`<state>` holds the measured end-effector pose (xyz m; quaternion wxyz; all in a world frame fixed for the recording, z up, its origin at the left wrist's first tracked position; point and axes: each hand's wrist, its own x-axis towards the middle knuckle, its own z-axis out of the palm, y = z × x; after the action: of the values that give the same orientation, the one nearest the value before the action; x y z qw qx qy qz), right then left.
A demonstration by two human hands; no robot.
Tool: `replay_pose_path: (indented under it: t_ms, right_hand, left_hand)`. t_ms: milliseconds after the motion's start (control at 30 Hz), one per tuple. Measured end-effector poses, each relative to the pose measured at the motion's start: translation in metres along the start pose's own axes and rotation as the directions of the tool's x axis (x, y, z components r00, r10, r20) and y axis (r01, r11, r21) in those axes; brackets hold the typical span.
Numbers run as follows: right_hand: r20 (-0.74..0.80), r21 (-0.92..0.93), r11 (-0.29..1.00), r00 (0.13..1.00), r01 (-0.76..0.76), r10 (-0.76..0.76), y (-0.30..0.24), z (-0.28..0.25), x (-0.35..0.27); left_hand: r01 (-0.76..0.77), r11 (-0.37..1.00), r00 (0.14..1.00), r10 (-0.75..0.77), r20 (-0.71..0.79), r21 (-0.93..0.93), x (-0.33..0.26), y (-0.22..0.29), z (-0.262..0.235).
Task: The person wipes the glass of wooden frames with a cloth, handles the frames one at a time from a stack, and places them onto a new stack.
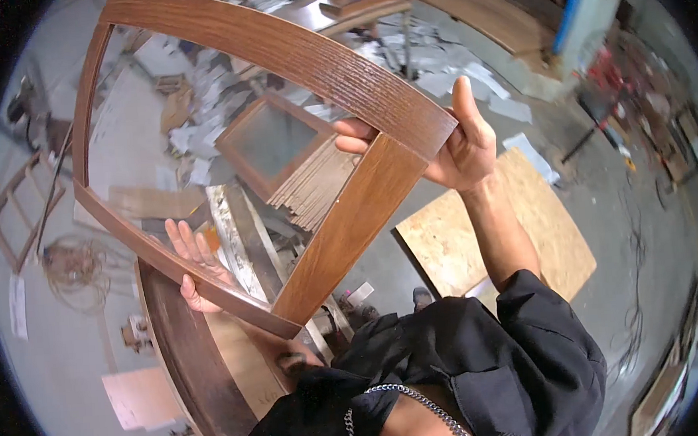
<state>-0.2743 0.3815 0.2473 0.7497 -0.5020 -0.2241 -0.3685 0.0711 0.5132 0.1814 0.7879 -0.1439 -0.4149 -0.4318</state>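
In front of me a large brown wood-grain frame [357, 225] is held up at a tilt, its wide rail on the far side. Whether glass fills its opening, I cannot tell. My left hand [200, 263] grips the near rail, thumb on the outside and fingers showing through the opening. At the far right corner, my right hand [469, 151] supports the frame; the thumb points up and the fingers pass behind the corner, with fingertips showing inside the opening. Beyond the frame lie a smaller brown-framed panel [236, 133] with a greyish pane and a stack of thin wooden strips [311, 192].
A dark brown panel [193, 355] lies on a support at lower left. A light wooden board [553, 229] is low down at right. Paper scraps [436, 81] litter the floor behind. A blue-and-white pillar [593, 23] stands at far right; a slatted frame [25, 210] at far left.
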Motion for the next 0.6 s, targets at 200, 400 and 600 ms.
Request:
replay_pose_path:
  t_ms: [200, 400, 600]
  right_hand:
    - [-0.599, -0.59, 0.766, 0.774, -0.254, -0.204, -0.016, 0.051, -0.057]
    - [-0.615, -0.787, 0.553, 0.425, -0.274, -0.664, 0.076, 0.131, -0.037]
    - [-0.579, -0.73, 0.291, 0.332, -0.618, -0.745, 0.092, 0.135, -0.03]
  left_hand:
    - [0.118, 0.97, 0.991, -0.128, -0.032, -0.211, 0.009, -0.029, -0.018]
    - [0.158, 0.938, 0.987, -0.154, 0.036, -0.308, 0.016, -0.047, -0.017]
    - [0.208, 0.897, 0.977, -0.174, 0.121, -0.389, 0.018, -0.044, -0.034]
